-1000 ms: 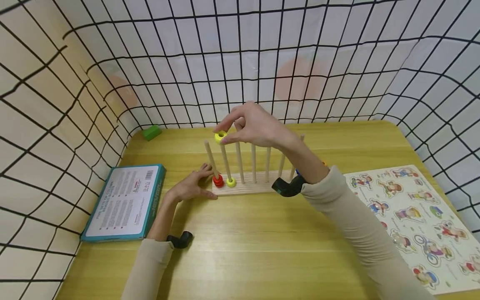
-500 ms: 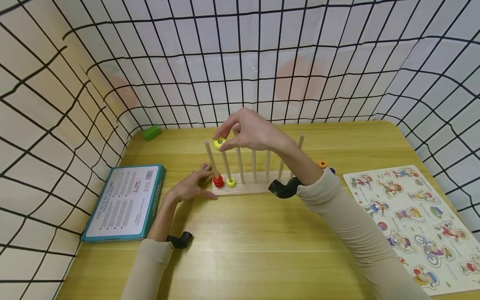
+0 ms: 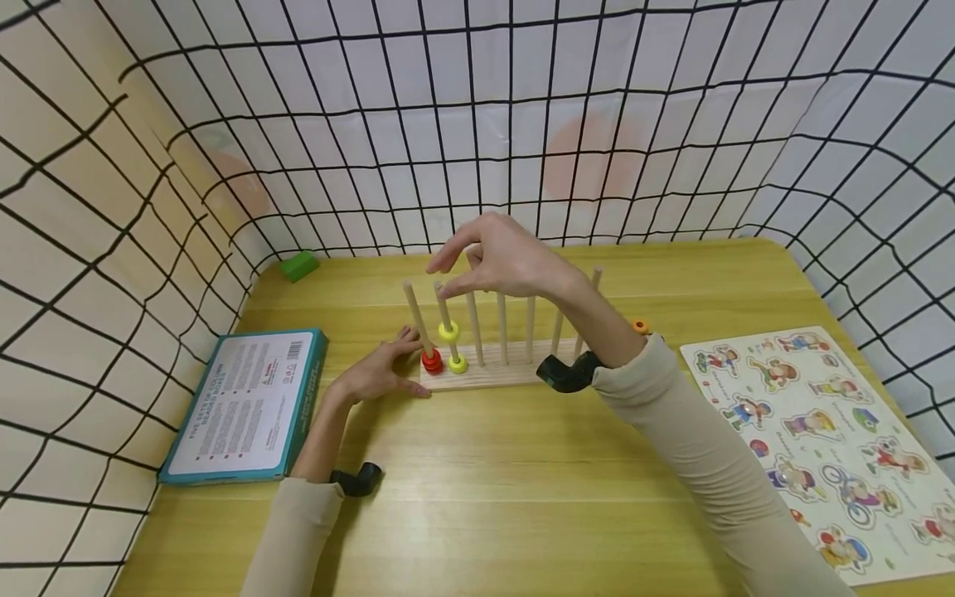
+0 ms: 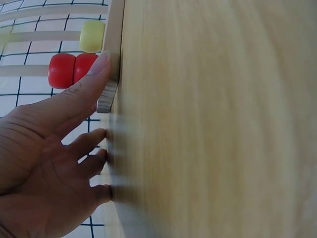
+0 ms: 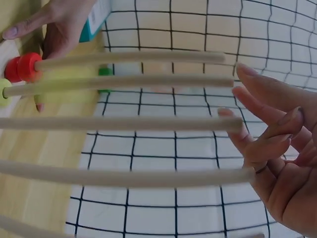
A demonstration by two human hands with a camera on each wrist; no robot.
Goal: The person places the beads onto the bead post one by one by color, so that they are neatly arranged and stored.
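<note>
A wooden peg stand has a pale base with several upright pegs. Two red beads sit at the bottom of its leftmost peg. On the second peg, one yellow bead lies at the base, and another yellow bead is partway up, blurred in the right wrist view. My right hand is at the top of that peg, thumb and forefinger apart, holding nothing. My left hand rests at the stand's left end, its thumb touching the base and its other fingertips on the table.
A teal-edged box lies on the left, and a green block is at the far left. A picture puzzle board covers the right side. An orange bead shows behind the right forearm. Black netting surrounds the table.
My right hand brought the yellow bead down onto the second peg's tip and let it go. The bead has dropped partway down the peg. My left hand has stayed in place.
</note>
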